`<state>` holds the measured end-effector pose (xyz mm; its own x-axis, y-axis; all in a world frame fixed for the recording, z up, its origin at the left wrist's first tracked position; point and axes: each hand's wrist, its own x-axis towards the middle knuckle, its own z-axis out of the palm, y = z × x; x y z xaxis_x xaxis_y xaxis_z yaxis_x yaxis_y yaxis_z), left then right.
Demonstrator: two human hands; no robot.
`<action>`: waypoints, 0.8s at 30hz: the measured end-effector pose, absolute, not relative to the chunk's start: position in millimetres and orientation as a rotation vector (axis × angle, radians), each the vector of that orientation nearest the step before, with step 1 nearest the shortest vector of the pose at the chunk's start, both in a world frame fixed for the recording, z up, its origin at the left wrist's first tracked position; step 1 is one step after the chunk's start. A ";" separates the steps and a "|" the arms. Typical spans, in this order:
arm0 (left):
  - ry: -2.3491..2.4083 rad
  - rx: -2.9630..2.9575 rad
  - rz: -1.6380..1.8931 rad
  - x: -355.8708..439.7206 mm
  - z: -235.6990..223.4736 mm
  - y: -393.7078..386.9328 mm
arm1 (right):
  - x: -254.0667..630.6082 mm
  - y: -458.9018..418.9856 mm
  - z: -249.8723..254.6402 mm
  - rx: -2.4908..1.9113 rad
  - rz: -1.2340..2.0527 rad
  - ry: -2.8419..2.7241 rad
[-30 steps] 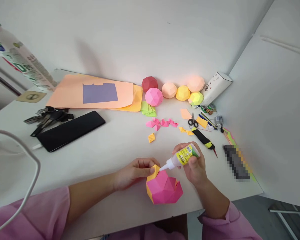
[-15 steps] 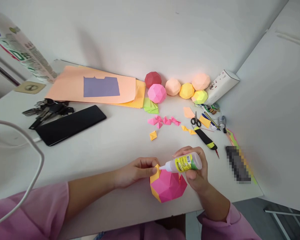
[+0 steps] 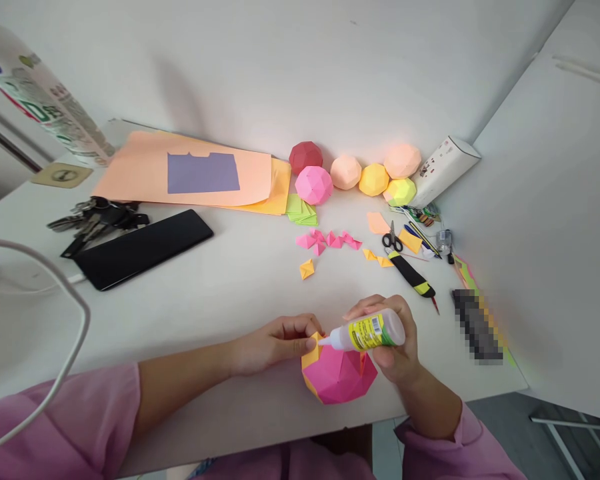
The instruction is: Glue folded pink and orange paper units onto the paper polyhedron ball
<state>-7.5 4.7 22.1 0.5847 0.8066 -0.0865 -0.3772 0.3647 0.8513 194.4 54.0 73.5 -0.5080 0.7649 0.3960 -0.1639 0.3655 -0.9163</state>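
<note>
Right hand [image 3: 399,363] wrapped round squeeze bottle [image 3: 364,332]; long axis near-level, running left-right, nozzle [image 3: 326,341] pointing left, base right and slightly higher. Nozzle tip at orange edge of pink-orange paper ball [image 3: 340,377], near front of table [image 3: 240,280]. Left hand [image 3: 277,343] pinches that edge, thumb and fingers closed on it.

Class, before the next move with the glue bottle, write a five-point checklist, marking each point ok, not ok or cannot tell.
1. Left hand steadying the pink-and-orange paper ball at its orange edge: ok.
2. Right hand holding the glue bottle: ok.
3. Nozzle pointed at the orange edge: ok.
4. Glue visible on the paper: cannot tell.
5. Scissors lying apart from both hands: ok.
</note>
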 end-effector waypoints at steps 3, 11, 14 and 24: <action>0.541 0.896 0.812 -7.6 21.6 4.6 | 194.0 54.2 73.5 -0.550 1.251 -1.732; 0.546 0.904 0.807 -7.8 22.0 4.3 | 195.7 54.3 74.8 -0.542 1.255 -1.757; 0.549 0.918 0.805 -7.8 22.3 4.2 | 196.0 54.4 74.2 -0.501 1.265 -1.755; 0.534 0.918 0.809 -7.9 22.2 4.3 | 196.8 54.5 74.2 -0.494 1.300 -1.726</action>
<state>-7.9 4.3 22.2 0.5959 0.8000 -0.0697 -0.3784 0.3563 0.8543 196.8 54.5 74.2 -0.5225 0.7461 0.4127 -0.1903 0.3697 -0.9094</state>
